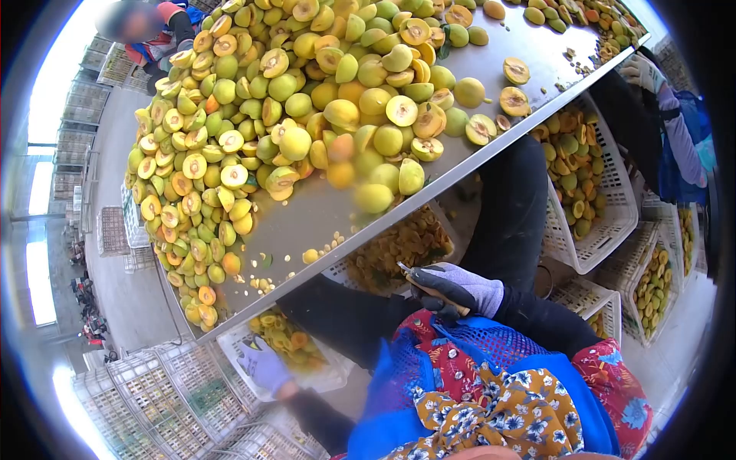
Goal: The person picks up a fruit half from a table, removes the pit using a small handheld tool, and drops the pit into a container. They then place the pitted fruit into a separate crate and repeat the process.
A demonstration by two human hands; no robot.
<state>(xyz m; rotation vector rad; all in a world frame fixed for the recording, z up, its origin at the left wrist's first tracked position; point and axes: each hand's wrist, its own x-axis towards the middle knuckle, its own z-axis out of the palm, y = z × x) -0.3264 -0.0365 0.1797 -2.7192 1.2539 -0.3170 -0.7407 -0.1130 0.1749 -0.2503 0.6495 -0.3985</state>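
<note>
My left hand (264, 368), in a lavender glove, is low at the left over a white crate (331, 377) of halved fruit (287, 341). Its fingers look spread, slightly blurred, with no fruit plainly held. My right hand (452, 285), in a grey and lavender glove, is closed near my lap around a small knife (452, 301) with a tan handle. The knife's short metal tip (403, 267) points up and left. Above both hands, a big heap of yellow-green apricots (295, 107), many cut in half with pits showing, covers much of the metal table (299, 230).
The table's raised metal edge (368, 230) runs diagonally above my legs. Beneath it is a crate of fruit pieces (402, 245). More filled crates (598, 245) stand at right, near a co-worker's gloved hand (642, 73). Stacked crates (165, 391) are lower left; another person (157, 46) is at the far side.
</note>
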